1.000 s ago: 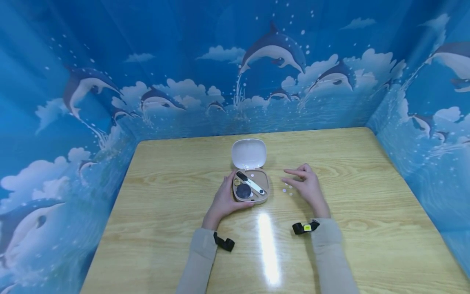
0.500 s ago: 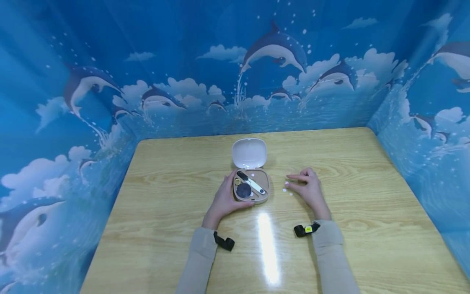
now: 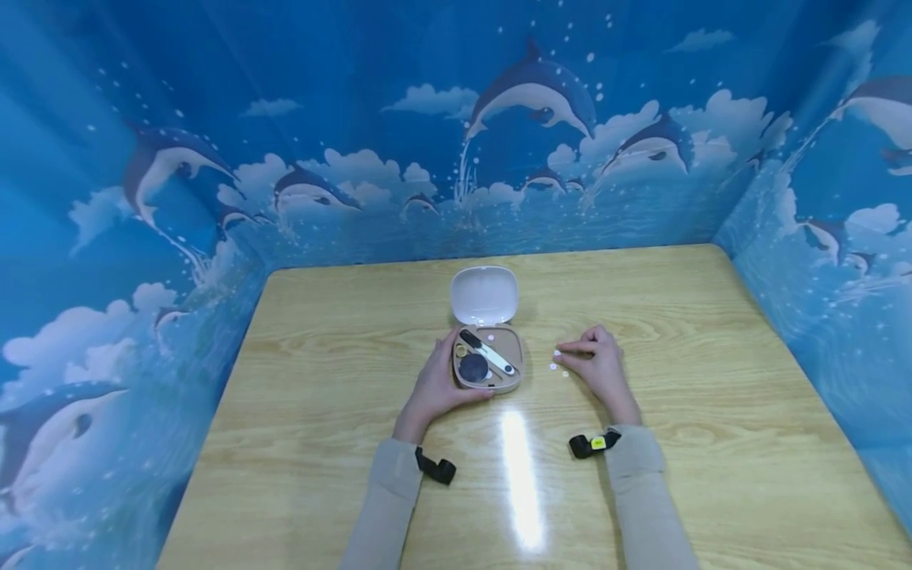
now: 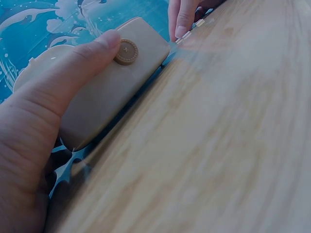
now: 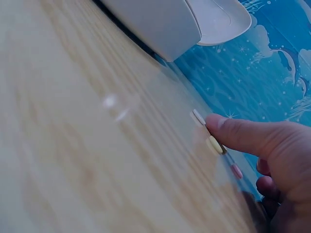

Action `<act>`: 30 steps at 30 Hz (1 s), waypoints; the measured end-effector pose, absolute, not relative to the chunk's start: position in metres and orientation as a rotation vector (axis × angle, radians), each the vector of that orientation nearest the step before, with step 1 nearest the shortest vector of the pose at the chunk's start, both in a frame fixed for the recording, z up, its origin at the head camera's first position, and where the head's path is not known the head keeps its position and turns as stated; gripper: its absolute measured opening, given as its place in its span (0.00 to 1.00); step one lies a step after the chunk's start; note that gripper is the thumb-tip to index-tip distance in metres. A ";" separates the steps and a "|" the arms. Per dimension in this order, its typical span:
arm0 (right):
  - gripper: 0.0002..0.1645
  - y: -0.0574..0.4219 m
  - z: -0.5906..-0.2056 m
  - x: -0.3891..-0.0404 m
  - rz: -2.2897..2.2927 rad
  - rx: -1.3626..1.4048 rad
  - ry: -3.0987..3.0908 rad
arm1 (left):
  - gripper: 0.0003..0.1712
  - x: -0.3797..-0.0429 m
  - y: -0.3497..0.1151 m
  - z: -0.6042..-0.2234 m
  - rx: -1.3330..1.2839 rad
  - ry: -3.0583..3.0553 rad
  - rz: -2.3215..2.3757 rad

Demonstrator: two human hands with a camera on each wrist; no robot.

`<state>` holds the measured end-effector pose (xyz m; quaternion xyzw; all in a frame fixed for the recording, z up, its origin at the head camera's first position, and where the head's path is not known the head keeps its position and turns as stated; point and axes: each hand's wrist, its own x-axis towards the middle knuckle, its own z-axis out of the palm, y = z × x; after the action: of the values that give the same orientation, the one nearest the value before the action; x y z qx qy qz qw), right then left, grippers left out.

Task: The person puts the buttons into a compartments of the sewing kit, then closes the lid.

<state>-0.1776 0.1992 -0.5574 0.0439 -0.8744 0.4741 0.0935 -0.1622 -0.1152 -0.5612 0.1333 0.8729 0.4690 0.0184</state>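
My right hand (image 3: 602, 368) is holding thumb and forefinger narrowly apart; I cannot tell whether they are pinching anything. Right at the thumb tip a small, thin white disc (image 5: 198, 117) is showing, while a pale yellow disc (image 5: 215, 145) is lying just beside the thumb and a pink disc (image 5: 236, 171) closer to my other fingers, on the worktop (image 3: 321, 443). Left of these, my left hand (image 3: 432, 388) is gripping a rounded beige case (image 4: 107, 92), its white lid (image 3: 484, 294) standing open.
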 end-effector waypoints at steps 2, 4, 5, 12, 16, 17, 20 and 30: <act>0.12 0.199 -0.558 -0.178 1.389 0.128 -2.596 | 0.75 -0.162 -0.115 -0.561 0.420 2.714 1.452; 0.11 0.198 -0.558 -0.178 1.379 0.119 -2.600 | 0.76 -0.162 -0.115 -0.561 0.424 2.718 1.449; 0.11 0.197 -0.558 -0.178 1.373 0.116 -2.601 | 0.76 -0.162 -0.115 -0.561 0.421 2.718 1.448; 0.08 0.196 -0.558 -0.178 1.354 0.120 -2.598 | 0.76 -0.162 -0.115 -0.562 0.415 2.717 1.448; 0.09 0.195 -0.558 -0.178 1.341 0.118 -2.594 | 0.76 -0.163 -0.115 -0.562 0.416 2.720 1.448; 0.09 0.195 -0.558 -0.178 1.340 0.117 -2.592 | 0.76 -0.162 -0.115 -0.562 0.415 2.719 1.448; 0.08 0.195 -0.558 -0.178 1.339 0.106 -2.587 | 0.75 -0.162 -0.115 -0.562 0.408 2.717 1.443; 0.08 0.194 -0.558 -0.176 1.348 0.057 -2.609 | 0.75 -0.161 -0.115 -0.560 0.414 2.709 1.455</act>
<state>-0.1764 0.1938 -0.5583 0.0193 -0.8836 0.4565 0.1020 -0.1612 -0.1154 -0.5605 0.1333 0.8730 0.4687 0.0193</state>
